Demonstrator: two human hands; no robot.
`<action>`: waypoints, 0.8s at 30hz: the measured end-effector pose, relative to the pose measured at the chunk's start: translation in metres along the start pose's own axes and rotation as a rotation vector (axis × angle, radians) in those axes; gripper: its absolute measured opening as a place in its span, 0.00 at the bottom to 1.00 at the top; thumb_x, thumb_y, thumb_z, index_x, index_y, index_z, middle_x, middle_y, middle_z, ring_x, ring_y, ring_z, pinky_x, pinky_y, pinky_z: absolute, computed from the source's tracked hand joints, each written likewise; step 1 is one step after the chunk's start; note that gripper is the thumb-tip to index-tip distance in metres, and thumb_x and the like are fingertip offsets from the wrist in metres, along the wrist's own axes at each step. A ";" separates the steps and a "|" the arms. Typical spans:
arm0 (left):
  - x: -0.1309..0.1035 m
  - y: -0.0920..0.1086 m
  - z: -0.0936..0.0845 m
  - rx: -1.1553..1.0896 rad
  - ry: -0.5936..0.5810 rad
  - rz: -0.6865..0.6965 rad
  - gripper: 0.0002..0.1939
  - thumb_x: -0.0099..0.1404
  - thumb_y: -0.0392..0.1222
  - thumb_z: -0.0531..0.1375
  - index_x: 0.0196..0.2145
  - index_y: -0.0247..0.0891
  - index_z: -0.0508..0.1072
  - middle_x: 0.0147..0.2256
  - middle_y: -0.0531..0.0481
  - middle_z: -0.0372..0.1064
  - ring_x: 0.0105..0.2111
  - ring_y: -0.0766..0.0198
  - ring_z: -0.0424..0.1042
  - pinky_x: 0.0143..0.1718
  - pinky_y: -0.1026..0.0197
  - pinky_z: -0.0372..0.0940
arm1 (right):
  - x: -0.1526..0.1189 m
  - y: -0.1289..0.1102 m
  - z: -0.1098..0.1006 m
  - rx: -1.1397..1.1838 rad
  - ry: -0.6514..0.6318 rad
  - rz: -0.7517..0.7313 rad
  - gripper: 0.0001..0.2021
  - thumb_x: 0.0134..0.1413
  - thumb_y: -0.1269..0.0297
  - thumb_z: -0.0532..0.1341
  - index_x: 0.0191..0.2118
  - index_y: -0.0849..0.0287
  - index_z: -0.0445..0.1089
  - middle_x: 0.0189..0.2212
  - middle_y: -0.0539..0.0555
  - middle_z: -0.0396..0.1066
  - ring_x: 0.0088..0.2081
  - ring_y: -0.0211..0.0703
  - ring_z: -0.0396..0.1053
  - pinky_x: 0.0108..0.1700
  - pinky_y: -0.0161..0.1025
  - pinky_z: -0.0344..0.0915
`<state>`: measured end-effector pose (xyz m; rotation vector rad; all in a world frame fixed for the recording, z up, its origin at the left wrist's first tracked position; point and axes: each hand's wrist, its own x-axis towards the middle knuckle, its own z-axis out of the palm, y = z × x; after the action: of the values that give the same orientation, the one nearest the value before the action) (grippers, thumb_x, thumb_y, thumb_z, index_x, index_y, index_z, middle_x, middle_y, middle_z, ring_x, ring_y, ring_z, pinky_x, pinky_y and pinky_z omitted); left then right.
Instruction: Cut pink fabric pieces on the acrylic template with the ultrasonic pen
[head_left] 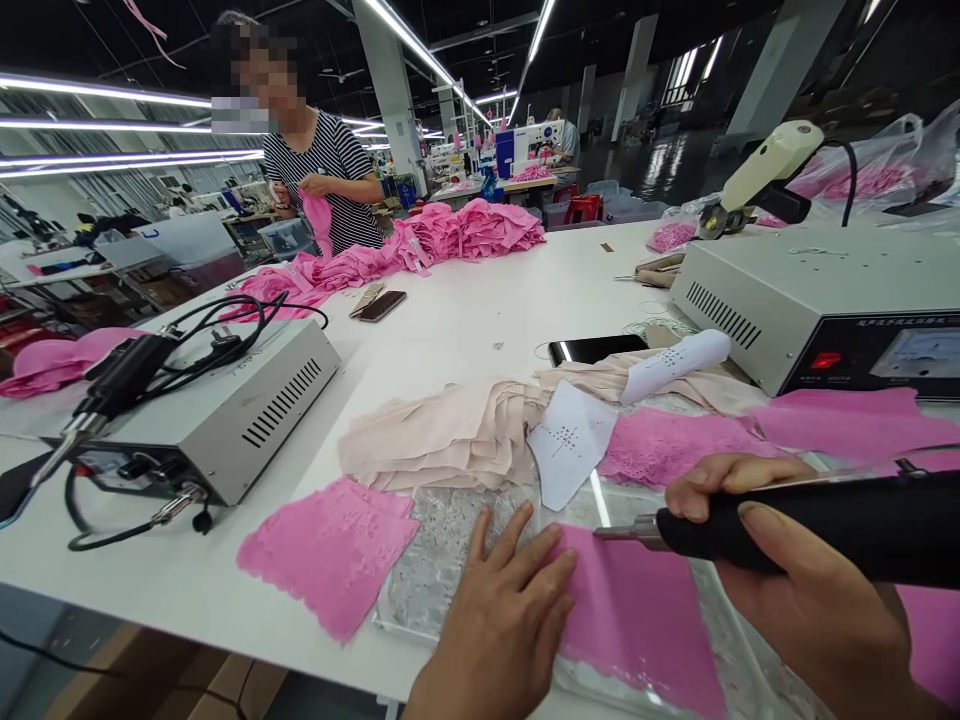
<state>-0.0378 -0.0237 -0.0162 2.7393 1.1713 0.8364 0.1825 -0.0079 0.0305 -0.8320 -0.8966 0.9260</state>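
My left hand [506, 610] lies with spread fingers across the clear plate [420, 590] and the left edge of a pink cloth piece [637, 620]. My right hand [802, 560] is wrapped round a black handheld tool [795, 525], whose metal tip points left, at the cloth's upper edge. Whether the tip touches the cloth I cannot tell. Left of the plate lies another pink piece [330, 555] with a scalloped edge. Behind my hands are a beige fabric stack [442, 435], a white dotted paper pattern [574, 440] and a pink perforated piece [675, 447].
Grey machine boxes stand at left [232, 410] and right [847, 290]. A second black tool [127, 385] leans on the left box. Phones [382, 306] [596, 349] lie on the white table [465, 320]. Beyond pink fabric heaps [480, 232], a person in stripes holds pink cloth.
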 end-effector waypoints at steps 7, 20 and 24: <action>0.000 -0.008 -0.001 0.082 -0.054 0.079 0.16 0.69 0.32 0.52 0.53 0.39 0.71 0.54 0.46 0.70 0.61 0.47 0.62 0.59 0.29 0.56 | 0.004 -0.012 0.000 0.100 0.066 -0.011 0.07 0.42 0.61 0.69 0.29 0.53 0.72 0.28 0.49 0.64 0.25 0.38 0.64 0.29 0.39 0.69; 0.051 0.100 0.016 -0.079 0.258 0.179 0.10 0.67 0.30 0.55 0.43 0.33 0.74 0.39 0.44 0.76 0.41 0.61 0.74 0.44 0.59 0.71 | 0.039 -0.098 -0.119 0.120 0.288 0.119 0.14 0.20 0.72 0.63 0.22 0.56 0.60 0.23 0.46 0.58 0.21 0.37 0.60 0.23 0.39 0.64; 0.076 0.153 0.062 -0.054 0.193 0.256 0.10 0.70 0.38 0.54 0.44 0.33 0.74 0.45 0.45 0.76 0.48 0.59 0.73 0.49 0.55 0.69 | 0.047 -0.101 -0.135 0.179 0.273 0.199 0.15 0.20 0.73 0.63 0.22 0.55 0.59 0.23 0.46 0.56 0.21 0.37 0.60 0.23 0.39 0.65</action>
<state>0.1364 -0.0707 0.0030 2.8546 0.8154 1.1640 0.3490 -0.0296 0.0801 -0.8782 -0.4933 1.0198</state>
